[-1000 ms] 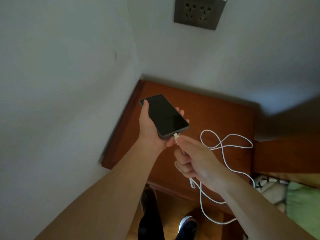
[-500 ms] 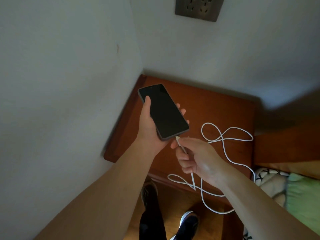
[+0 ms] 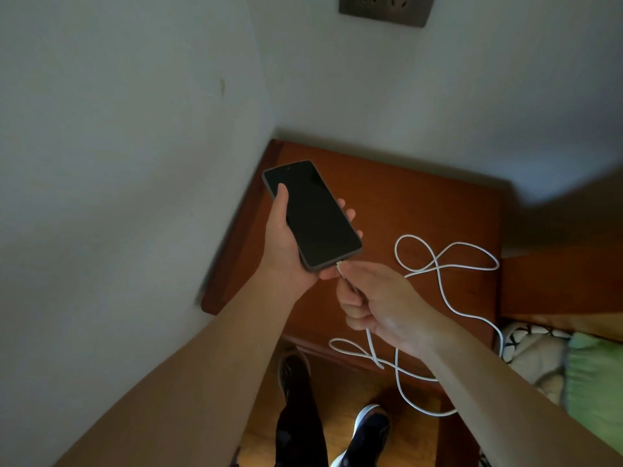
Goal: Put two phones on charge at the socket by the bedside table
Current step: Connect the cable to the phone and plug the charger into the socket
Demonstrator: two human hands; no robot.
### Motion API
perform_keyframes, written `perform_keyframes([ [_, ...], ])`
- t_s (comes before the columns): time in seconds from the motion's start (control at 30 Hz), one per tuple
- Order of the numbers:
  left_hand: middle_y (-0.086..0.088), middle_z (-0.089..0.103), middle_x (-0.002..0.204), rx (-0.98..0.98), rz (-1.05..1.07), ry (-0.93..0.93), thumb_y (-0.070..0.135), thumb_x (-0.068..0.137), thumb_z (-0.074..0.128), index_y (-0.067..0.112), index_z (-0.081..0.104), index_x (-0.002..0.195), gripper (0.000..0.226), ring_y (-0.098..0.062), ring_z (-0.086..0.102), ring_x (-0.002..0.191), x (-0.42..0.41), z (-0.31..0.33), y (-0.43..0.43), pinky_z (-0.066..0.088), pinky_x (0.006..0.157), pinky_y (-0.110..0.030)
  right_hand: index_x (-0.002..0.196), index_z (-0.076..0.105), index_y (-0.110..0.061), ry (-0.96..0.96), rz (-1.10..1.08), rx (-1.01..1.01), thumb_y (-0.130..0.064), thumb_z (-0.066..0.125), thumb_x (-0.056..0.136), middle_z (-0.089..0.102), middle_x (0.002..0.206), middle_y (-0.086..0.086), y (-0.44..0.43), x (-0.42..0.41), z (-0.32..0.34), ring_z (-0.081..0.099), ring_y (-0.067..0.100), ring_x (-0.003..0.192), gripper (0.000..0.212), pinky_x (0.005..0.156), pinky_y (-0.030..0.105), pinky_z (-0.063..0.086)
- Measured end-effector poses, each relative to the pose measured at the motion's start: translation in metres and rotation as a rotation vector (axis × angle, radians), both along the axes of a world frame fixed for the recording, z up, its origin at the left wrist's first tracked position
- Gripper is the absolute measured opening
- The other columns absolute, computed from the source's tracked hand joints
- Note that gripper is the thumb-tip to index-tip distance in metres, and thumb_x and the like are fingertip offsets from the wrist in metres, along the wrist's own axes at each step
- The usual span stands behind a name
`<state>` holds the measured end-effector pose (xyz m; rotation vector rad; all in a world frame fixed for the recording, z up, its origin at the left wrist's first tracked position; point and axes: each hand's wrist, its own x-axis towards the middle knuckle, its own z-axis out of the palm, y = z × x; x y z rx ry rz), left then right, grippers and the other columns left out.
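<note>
My left hand (image 3: 283, 254) holds a black phone (image 3: 312, 214) with a dark screen above the wooden bedside table (image 3: 404, 203). My right hand (image 3: 381, 301) pinches the plug end of a white charging cable (image 3: 445, 274) right at the phone's bottom edge; the plug tip touches the port area. The rest of the cable loops over the table top and hangs off its front edge. A grey wall socket (image 3: 384, 10) sits high on the wall above the table, partly cut off by the frame. Only one phone is in view.
White walls meet in a corner behind the table. A bed with a green cover (image 3: 593, 372) and a patterned pillow (image 3: 529, 348) lies at the right. My legs and shoes (image 3: 367, 433) stand on the wooden floor below.
The phone has shifted slightly towards the corner and the cable plug stays at its bottom edge. A cable loop has slid down over the table's front edge.
</note>
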<state>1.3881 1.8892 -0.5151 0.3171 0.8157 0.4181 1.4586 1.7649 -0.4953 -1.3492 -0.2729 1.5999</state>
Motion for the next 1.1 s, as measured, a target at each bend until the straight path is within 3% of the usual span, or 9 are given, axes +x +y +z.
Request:
perform_keyframes([
  [0.23, -0.015, 0.067, 0.113, 0.019, -0.010, 0.006, 0.036, 0.098, 0.047, 0.008, 0.061, 0.118, 0.037, -0.031, 0.065, 0.104, 0.007, 0.006, 0.013, 0.051, 0.093, -0.050, 0.105, 0.062, -0.002, 0.004, 0.021, 0.011, -0.022, 0.036, 0.104, 0.052, 0.057, 0.003, 0.018, 0.011, -0.001, 0.037, 0.011, 0.048, 0.033, 0.047, 0.021, 0.035],
  [0.4, -0.016, 0.071, 0.110, 0.003, -0.010, 0.052, 0.021, 0.097, 0.049, 0.009, 0.057, 0.124, 0.031, -0.031, 0.069, 0.102, -0.005, -0.003, 0.016, 0.054, 0.091, -0.050, 0.106, 0.066, -0.010, -0.066, 0.143, -0.066, -0.037, 0.037, 0.102, 0.074, 0.082, 0.002, 0.020, 0.011, -0.009, 0.069, 0.019, 0.074, 0.039, 0.076, 0.029, 0.055],
  [0.5, -0.019, 0.074, 0.102, 0.018, -0.054, 0.135, 0.019, 0.097, 0.051, 0.014, 0.057, 0.121, 0.025, -0.033, 0.070, 0.101, -0.020, -0.013, 0.024, 0.048, 0.098, -0.054, 0.104, 0.065, -0.018, -0.412, 0.257, -0.197, -0.039, 0.041, 0.100, 0.074, 0.093, 0.001, 0.008, 0.025, -0.024, 0.071, 0.017, 0.086, 0.032, 0.082, 0.032, 0.056],
  [0.6, -0.018, 0.076, 0.097, 0.057, -0.137, 0.273, 0.016, 0.096, 0.054, 0.017, 0.057, 0.116, 0.021, -0.033, 0.072, 0.095, -0.043, -0.025, 0.035, 0.053, 0.089, -0.052, 0.087, 0.064, -0.014, -0.900, 0.172, -0.360, -0.028, 0.052, 0.095, 0.070, 0.088, 0.010, -0.015, 0.040, -0.055, 0.064, 0.018, 0.071, 0.020, 0.063, 0.030, 0.050],
  [0.67, -0.019, 0.073, 0.107, 0.071, -0.195, 0.383, 0.017, 0.094, 0.057, 0.018, 0.055, 0.126, 0.032, -0.033, 0.071, 0.096, -0.059, -0.037, 0.041, 0.055, 0.083, -0.049, 0.092, 0.061, -0.019, -1.068, 0.203, -0.392, -0.034, 0.059, 0.090, 0.067, 0.099, 0.003, -0.025, 0.038, -0.070, 0.062, 0.014, 0.083, 0.015, 0.069, 0.027, 0.048],
  [0.77, -0.020, 0.066, 0.120, 0.104, -0.305, 0.524, 0.017, 0.093, 0.060, 0.021, 0.051, 0.133, 0.041, -0.036, 0.067, 0.103, -0.078, -0.053, 0.046, 0.055, 0.079, -0.046, 0.128, 0.049, -0.020, -1.138, 0.367, -0.480, -0.059, 0.063, 0.079, 0.052, 0.122, -0.001, -0.027, 0.026, -0.085, 0.056, 0.018, 0.110, 0.065, 0.087, 0.037, 0.051],
  [0.83, -0.019, 0.066, 0.117, 0.149, -0.411, 0.598, 0.015, 0.093, 0.061, 0.023, 0.052, 0.129, 0.039, -0.036, 0.067, 0.100, -0.087, -0.061, 0.049, 0.055, 0.078, -0.046, 0.134, 0.041, -0.020, -1.212, 0.437, -0.534, -0.068, 0.061, 0.074, 0.047, 0.128, -0.001, -0.022, 0.021, -0.089, 0.051, 0.020, 0.117, 0.079, 0.089, 0.039, 0.051],
  [0.97, -0.016, 0.069, 0.112, 0.263, -0.566, 0.718, 0.011, 0.089, 0.067, 0.021, 0.055, 0.128, 0.042, -0.035, 0.068, 0.098, -0.097, -0.076, 0.056, 0.055, 0.085, -0.050, 0.133, 0.040, -0.018, -1.293, 0.490, -0.593, -0.065, 0.063, 0.074, 0.047, 0.128, 0.001, -0.015, 0.019, -0.100, 0.048, 0.022, 0.120, 0.079, 0.090, 0.039, 0.048],
  [1.1, -0.009, 0.067, 0.111, 0.385, -0.615, 0.799, 0.014, 0.088, 0.070, 0.027, 0.056, 0.114, 0.033, -0.029, 0.066, 0.099, -0.099, -0.092, 0.062, 0.053, 0.091, -0.052, 0.126, 0.048, -0.018, -1.276, 0.466, -0.618, -0.051, 0.063, 0.078, 0.054, 0.121, 0.001, -0.013, 0.023, -0.107, 0.052, 0.021, 0.112, 0.060, 0.090, 0.037, 0.046],
])
